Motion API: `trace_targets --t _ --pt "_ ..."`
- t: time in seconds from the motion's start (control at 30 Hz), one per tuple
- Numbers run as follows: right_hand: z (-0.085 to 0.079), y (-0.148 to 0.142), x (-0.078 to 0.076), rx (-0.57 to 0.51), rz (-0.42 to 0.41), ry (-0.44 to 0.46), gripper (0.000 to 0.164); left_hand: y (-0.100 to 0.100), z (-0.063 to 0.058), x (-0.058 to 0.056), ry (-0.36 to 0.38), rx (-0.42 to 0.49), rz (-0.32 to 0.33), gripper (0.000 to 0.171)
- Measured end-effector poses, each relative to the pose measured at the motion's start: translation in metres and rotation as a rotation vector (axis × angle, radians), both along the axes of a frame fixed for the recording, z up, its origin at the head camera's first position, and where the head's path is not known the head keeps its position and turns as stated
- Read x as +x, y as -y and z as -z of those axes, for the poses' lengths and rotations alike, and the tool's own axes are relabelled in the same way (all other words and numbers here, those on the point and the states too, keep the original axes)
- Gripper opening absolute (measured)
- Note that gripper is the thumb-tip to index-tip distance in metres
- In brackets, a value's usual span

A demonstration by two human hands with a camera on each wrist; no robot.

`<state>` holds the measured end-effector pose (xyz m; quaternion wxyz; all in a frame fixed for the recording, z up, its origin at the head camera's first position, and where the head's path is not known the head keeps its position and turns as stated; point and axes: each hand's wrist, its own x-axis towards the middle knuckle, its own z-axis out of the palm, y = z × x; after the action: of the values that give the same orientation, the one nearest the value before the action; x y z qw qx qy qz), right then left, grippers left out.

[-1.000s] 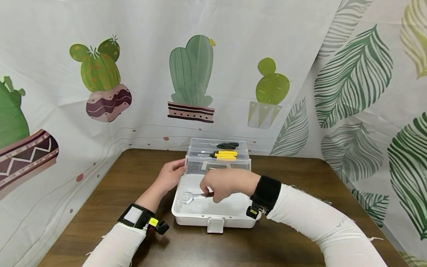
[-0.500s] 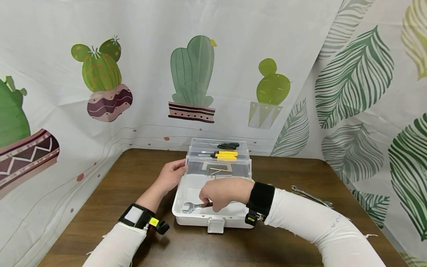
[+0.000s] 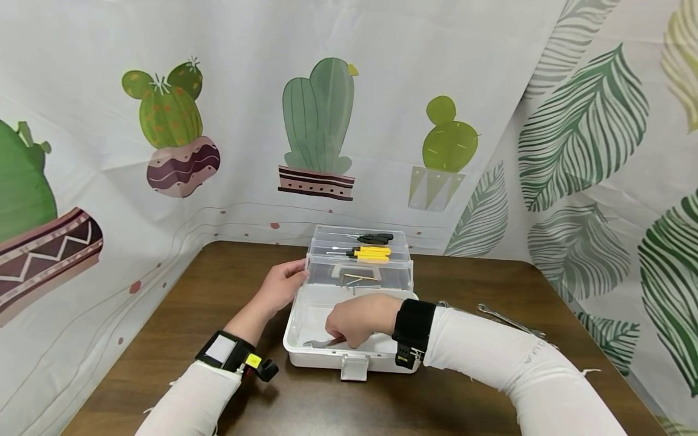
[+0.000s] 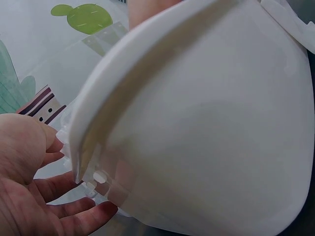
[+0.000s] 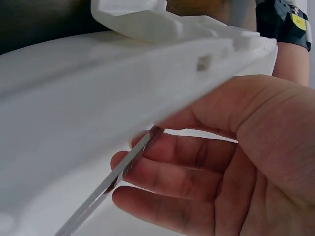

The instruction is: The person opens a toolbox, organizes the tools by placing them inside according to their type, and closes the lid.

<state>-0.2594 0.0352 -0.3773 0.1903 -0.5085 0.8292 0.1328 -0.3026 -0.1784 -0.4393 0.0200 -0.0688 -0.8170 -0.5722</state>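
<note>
A white toolbox (image 3: 311,358) stands unlatched on the table, its clear trays fanned out at the back. My left hand (image 3: 279,287) grips the box's back left corner; in the left wrist view its fingers reach round the edge by the hinge. Down inside the box, my right hand (image 3: 357,320) pinches a silver open-end wrench (image 3: 323,343), its jaw end pointing left. The right wrist view shows the wrench shaft (image 5: 108,183) between thumb and fingers, close behind the front wall. The hand hides the wrench's other end.
Yellow screwdrivers (image 3: 371,252) and black-handled tools (image 3: 376,238) lie in the upper trays, with thin metal pieces (image 3: 360,278) in the lowest. More wrenches (image 3: 509,320) lie on the table to the right, partly behind the right sleeve. The front latch (image 3: 354,367) hangs down. A printed cloth rises behind.
The right hand has lowered the wrench into the box, toward its front wall. The left hand has stayed at the corner.
</note>
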Motion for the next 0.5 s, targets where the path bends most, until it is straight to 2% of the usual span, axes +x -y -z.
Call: trace_targets --t 0.5 --pt "0.0081 0.0015 0.0021 0.122 0.021 -0.033 0.024 -0.0002 -0.0005 0.0023 -0.003 -0.005 0.002 0.043"
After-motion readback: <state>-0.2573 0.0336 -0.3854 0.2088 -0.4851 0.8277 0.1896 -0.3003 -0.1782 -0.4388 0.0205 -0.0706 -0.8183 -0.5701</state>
